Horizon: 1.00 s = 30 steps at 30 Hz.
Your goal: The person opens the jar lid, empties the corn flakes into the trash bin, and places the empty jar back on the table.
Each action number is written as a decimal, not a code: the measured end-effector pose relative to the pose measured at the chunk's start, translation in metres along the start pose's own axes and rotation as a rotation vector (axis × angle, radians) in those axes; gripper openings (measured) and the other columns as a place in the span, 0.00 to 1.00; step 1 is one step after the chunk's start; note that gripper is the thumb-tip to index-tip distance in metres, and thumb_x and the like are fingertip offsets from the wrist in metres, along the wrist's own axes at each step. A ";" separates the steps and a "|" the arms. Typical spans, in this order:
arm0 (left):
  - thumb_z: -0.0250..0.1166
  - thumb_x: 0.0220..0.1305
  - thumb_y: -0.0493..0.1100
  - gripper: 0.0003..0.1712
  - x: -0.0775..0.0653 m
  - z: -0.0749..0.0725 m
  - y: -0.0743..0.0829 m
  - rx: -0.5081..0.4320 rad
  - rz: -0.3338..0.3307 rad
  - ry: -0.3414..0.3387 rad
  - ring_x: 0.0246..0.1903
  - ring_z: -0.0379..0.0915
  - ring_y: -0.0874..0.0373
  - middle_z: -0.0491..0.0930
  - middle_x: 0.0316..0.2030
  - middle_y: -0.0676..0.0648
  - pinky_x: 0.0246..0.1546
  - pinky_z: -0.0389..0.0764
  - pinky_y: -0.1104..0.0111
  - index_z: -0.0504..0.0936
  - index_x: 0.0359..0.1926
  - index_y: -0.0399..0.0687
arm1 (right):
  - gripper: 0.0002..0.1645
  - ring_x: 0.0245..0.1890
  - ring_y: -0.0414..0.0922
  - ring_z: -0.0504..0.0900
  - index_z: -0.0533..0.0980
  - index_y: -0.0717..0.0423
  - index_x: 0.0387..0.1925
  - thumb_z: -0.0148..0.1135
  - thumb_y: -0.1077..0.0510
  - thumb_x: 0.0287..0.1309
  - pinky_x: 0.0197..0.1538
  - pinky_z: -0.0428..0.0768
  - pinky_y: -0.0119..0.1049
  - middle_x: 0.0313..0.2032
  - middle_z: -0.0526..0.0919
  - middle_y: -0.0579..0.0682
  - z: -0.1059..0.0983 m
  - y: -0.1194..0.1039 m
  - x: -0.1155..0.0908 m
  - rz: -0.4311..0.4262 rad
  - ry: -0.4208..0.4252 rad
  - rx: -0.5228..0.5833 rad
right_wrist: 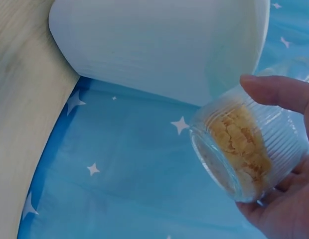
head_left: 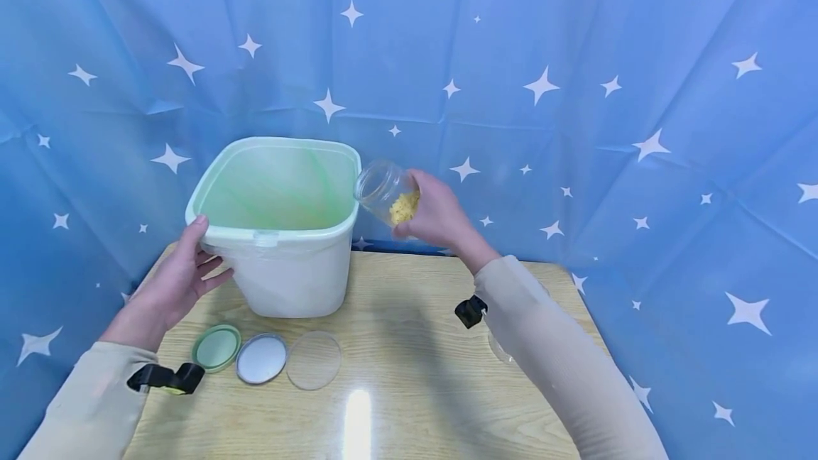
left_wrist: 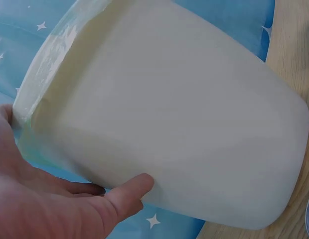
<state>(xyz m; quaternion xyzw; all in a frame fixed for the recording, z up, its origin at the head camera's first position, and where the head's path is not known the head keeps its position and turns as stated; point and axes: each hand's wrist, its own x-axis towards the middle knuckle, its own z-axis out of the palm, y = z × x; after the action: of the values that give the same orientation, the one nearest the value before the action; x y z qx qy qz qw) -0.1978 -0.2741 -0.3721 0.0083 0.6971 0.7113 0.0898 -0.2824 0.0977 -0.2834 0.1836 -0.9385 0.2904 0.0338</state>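
A white bin (head_left: 290,272) stands on the table, its pale green rim covered by a thin green plastic liner (head_left: 275,187). My left hand (head_left: 172,286) holds the bin's near left corner, thumb on the rim and fingers against the outer wall, as the left wrist view also shows (left_wrist: 60,199). In my right hand (head_left: 437,211) is a ribbed clear glass jar (right_wrist: 281,134), gripped around its lower part. It tilts with its open mouth toward the bin's right rim. Yellow flaky pieces (right_wrist: 239,142) lie inside the jar, near its base.
In front of the bin lie a green round lid (head_left: 216,348), a silver-rimmed white lid (head_left: 261,358) and a clear disc (head_left: 314,360). Another clear round item (head_left: 498,351) is partly hidden under my right forearm. A blue star-patterned curtain (head_left: 396,41) hangs around the wooden table (head_left: 396,304).
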 end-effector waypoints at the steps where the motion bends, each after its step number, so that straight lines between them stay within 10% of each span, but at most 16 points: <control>1: 0.34 0.71 0.72 0.34 0.000 0.000 0.000 0.005 -0.003 0.003 0.73 0.35 0.31 0.60 0.56 0.53 0.51 0.82 0.76 0.50 0.70 0.64 | 0.49 0.44 0.47 0.75 0.69 0.52 0.59 0.80 0.57 0.30 0.45 0.81 0.41 0.48 0.77 0.48 -0.001 -0.001 0.002 0.003 -0.003 -0.002; 11: 0.31 0.70 0.73 0.38 -0.001 0.003 0.000 0.041 -0.015 0.028 0.74 0.34 0.31 0.46 0.70 0.34 0.51 0.81 0.76 0.48 0.72 0.61 | 0.55 0.47 0.46 0.74 0.66 0.56 0.65 0.80 0.59 0.29 0.48 0.82 0.42 0.55 0.76 0.52 -0.011 -0.017 0.022 0.026 -0.008 -0.073; 30: 0.30 0.69 0.74 0.40 -0.001 0.007 -0.001 0.057 -0.029 0.060 0.75 0.35 0.33 0.38 0.74 0.32 0.64 0.74 0.64 0.46 0.73 0.60 | 0.57 0.65 0.51 0.66 0.62 0.50 0.70 0.74 0.61 0.32 0.71 0.66 0.48 0.65 0.71 0.48 -0.017 -0.046 0.050 -0.004 -0.034 -0.312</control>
<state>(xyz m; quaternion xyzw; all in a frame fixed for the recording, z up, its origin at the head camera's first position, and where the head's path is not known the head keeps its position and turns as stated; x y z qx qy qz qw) -0.1955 -0.2676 -0.3727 -0.0205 0.7196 0.6895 0.0788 -0.3123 0.0557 -0.2361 0.1827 -0.9723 0.1378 0.0468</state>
